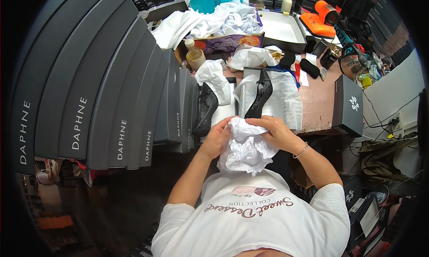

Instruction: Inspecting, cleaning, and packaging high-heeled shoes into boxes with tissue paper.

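Crumpled white tissue paper (248,147) hangs between my two hands, close in front of my chest. My left hand (217,138) pinches its left edge, and my right hand (278,132) grips the upper right edge. Just beyond my hands a black high-heeled shoe (260,95) lies on white tissue in an open shoebox (288,100). Another black shoe (206,109) rests to the left, beside a loose wad of white paper (213,78). My fingertips hide the near end of the right-hand shoe.
Tall stacks of dark grey shoeboxes (98,78) wall off the left side. Behind the shoes stands a purple carton (228,43) heaped with white paper. A white box tray (281,28), an orange tape dispenser (319,22) and a dark shoebox (348,106) sit toward the right.
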Demonstrator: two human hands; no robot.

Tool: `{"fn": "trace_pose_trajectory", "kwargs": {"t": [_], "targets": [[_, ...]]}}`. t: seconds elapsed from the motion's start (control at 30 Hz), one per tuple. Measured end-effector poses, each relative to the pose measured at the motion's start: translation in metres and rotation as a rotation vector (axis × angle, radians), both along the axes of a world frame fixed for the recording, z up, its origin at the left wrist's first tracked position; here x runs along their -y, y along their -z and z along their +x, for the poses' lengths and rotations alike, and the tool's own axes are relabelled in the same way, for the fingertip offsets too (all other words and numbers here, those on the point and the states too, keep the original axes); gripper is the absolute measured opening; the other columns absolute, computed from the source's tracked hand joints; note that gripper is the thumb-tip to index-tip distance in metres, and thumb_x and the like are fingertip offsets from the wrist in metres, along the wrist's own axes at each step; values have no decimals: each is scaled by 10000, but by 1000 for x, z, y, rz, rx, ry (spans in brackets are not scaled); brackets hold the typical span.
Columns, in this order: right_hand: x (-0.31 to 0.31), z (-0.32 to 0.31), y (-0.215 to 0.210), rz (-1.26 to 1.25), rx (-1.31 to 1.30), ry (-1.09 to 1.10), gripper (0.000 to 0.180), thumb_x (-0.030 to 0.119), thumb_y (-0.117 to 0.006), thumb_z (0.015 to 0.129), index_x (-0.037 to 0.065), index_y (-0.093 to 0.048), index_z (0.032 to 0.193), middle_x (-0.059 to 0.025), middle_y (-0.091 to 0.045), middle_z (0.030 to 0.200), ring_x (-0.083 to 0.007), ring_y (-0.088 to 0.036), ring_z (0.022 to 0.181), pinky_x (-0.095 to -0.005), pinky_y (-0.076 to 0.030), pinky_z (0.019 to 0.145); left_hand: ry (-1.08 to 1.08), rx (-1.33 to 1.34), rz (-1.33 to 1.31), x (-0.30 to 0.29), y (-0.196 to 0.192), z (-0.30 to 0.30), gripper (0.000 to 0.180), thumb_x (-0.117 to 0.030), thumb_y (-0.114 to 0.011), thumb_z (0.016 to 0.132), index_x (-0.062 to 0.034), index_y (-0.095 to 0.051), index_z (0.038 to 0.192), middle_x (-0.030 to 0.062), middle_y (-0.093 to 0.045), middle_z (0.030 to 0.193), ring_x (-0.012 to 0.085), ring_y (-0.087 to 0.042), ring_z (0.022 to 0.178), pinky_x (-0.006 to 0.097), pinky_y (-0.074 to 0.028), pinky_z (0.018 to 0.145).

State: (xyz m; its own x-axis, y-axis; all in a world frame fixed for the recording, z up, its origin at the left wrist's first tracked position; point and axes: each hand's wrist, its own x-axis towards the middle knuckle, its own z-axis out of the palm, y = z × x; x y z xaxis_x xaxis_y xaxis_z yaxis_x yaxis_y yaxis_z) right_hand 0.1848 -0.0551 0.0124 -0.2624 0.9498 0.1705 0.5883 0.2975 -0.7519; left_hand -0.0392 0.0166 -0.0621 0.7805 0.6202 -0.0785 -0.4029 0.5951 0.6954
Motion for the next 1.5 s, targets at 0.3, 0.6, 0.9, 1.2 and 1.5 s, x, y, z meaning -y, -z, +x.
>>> {"fn": "trace_pose_trajectory", "kwargs": {"t": [0.3, 0.6, 0.9, 1.2, 1.5], "targets": [[7, -7, 3, 244, 351, -46, 586, 13, -622, 699, 172, -562, 1261, -63, -521, 793, -234, -585, 608, -338, -488, 535, -64, -393, 35, 20, 9, 12, 334, -23, -607, 859, 10, -543, 1186, 100, -630, 1104, 178, -633, 986, 315, -518, 873], [7, -4, 12, 438, 713, -115, 516, 132, -601, 755, 152, -533, 1266, -24, -477, 763, -134, -568, 543, -268, -456, 451, 95, 66, -395, 12, -5, -1, 497, -316, -496, 947, 10, -438, 1318, 167, -520, 1290, 264, -537, 1184, 435, -402, 1043], [11, 12, 7, 179, 169, -105, 458, 182, -746, 713, 55, -575, 1118, -90, -593, 943, -286, -573, 924, -414, -407, 901, -83, -194, -110, 10, -19, -3, 296, -117, -620, 900, -10, -564, 1170, 70, -643, 1061, 156, -636, 961, 323, -520, 851], [22, 63, -17, -241, 13, -147, 709, 314, -838, 659, 30, -537, 1235, -138, -587, 1151, -299, -591, 1033, -388, -452, 905, -242, -255, 388, 4, -9, -6, 219, 27, -637, 862, -29, -602, 1070, 23, -642, 1028, 93, -594, 949, 260, -483, 853], [-3, 24, 8, -207, -58, -83, 480, 113, -735, 746, 60, -588, 1200, -89, -627, 1070, -188, -640, 818, -311, -504, 753, 61, -187, 243, 5, -37, 2, 527, -75, -662, 849, -6, -445, 1324, 68, -544, 1251, 151, -512, 1151, 316, -396, 1004]]}}
